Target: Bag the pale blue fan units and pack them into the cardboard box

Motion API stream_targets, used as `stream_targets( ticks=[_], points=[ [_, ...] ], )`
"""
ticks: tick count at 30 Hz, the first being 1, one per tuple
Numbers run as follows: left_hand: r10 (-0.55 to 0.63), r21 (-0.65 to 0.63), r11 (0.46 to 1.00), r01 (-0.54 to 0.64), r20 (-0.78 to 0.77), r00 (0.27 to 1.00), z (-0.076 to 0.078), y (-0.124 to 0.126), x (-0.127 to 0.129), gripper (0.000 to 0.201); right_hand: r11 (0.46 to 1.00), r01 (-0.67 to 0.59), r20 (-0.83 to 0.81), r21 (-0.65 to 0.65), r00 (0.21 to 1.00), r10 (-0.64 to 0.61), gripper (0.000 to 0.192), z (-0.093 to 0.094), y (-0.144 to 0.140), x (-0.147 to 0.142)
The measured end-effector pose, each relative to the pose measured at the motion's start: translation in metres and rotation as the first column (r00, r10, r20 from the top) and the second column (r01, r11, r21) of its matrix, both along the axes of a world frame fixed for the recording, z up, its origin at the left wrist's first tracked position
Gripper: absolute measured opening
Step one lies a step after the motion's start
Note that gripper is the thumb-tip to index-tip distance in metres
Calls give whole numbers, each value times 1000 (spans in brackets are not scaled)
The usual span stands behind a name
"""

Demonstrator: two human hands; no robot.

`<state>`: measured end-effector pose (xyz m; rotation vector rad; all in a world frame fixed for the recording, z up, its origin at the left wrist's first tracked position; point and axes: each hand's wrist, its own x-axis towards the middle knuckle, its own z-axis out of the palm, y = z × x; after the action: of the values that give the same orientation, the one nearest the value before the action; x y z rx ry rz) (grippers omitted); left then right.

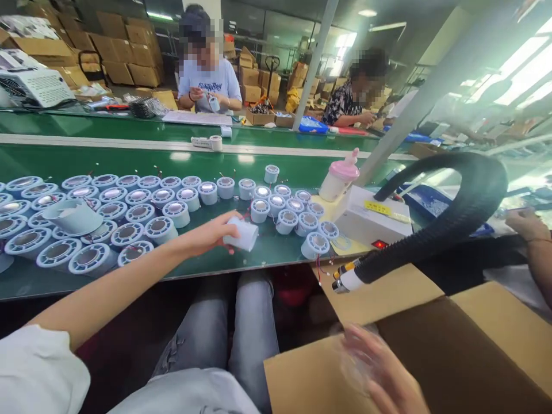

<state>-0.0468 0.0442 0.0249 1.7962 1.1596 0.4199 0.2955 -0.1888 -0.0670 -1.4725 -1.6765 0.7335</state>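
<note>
My left hand (219, 233) reaches over the table's front edge, its fingers closed round a pale blue cylindrical housing (245, 234) tilted on its side. My right hand (383, 368), smeared by motion, is over the flaps of the cardboard box at lower right. At its fingertips shows a clear plastic piece (357, 359), too blurred for its exact shape. Beside the left hand, many similar housings (175, 214) stand on the green table with slotted round tops, some trailing thin wires. Another cluster of housings (286, 221) stands to the right of that hand.
An open cardboard box (302, 368) fills the lower right. Above it, a black flexible hose (466, 230) arches from a white box-shaped device (371, 215). A pink-lidded bottle (339, 177) stands by a slanting post. Co-workers (211, 86) sit across the table; another person's hand (528, 224) is at right.
</note>
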Motion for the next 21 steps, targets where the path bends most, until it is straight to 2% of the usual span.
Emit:
stream_targets(
  ticks=[1,2,3,4,5,6,8,11,14,16,19,21],
  points=[
    [-31,-221,973,66,159,987,-10,-15,5,39,992,-69,127,108,990,56,50,8,7,-27],
    [-30,-417,896,153,289,957,-21,-30,11,38,979,-117,254,165,964,72,55,15,16,-53],
    [-14,-553,800,232,369,929,-31,-43,18,37,958,-173,357,230,931,82,57,22,25,-74],
    [-15,-624,729,282,398,917,-41,-53,25,37,945,-190,431,265,900,61,56,26,34,-91],
    [-37,-646,693,318,410,912,-49,-62,31,37,944,-173,487,282,873,15,56,29,43,-102],
    [-81,-632,689,354,418,905,-54,-68,36,35,947,-144,526,286,850,-30,55,31,49,-108],
    [-222,-531,730,430,411,884,-57,-75,42,26,968,-76,546,237,835,-68,51,31,57,-110],
    [-382,-340,814,471,298,875,-51,-76,44,23,996,-75,412,44,910,50,40,30,56,-102],
    [-403,-129,893,432,198,893,-45,-79,43,18,980,-143,173,-139,971,166,35,30,52,-98],
    [-437,13,898,440,154,886,-45,-85,44,16,967,-164,69,-193,981,180,30,31,51,-99],
    [-411,143,908,395,114,904,-50,-92,47,17,967,-122,10,-223,992,128,14,31,52,-102],
    [-326,151,940,305,147,934,-57,-95,48,31,965,-74,-44,-252,997,66,13,31,53,-103]
  ],
)
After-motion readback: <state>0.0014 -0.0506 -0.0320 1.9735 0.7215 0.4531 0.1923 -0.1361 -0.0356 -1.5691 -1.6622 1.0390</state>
